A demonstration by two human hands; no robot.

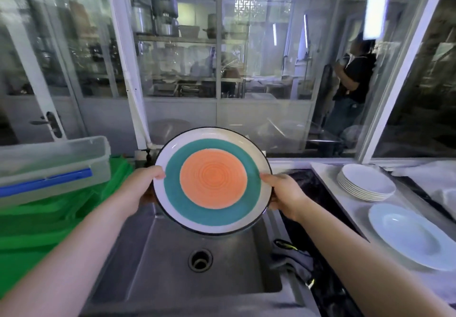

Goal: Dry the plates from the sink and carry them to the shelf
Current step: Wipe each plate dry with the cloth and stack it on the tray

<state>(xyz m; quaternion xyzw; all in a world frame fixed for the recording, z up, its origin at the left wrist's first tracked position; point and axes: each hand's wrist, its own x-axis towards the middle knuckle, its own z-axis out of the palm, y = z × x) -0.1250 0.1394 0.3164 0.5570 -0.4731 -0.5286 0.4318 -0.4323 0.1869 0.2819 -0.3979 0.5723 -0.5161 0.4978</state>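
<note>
A round plate (212,181) with an orange centre, a teal ring, a white band and a dark rim is held up over the steel sink (172,262), its face tilted toward me. My left hand (145,181) grips its left edge, thumb on the white band. My right hand (283,193) grips the right edge the same way. The sink basin below holds no plates, and its drain (200,260) shows.
A stack of white plates (366,182) and a single pale deep plate (412,235) sit on the counter to the right. A dark cloth (293,257) lies on the sink's right edge. Green fabric (49,218) and a clear plastic box (51,166) lie left. A person stands behind the glass.
</note>
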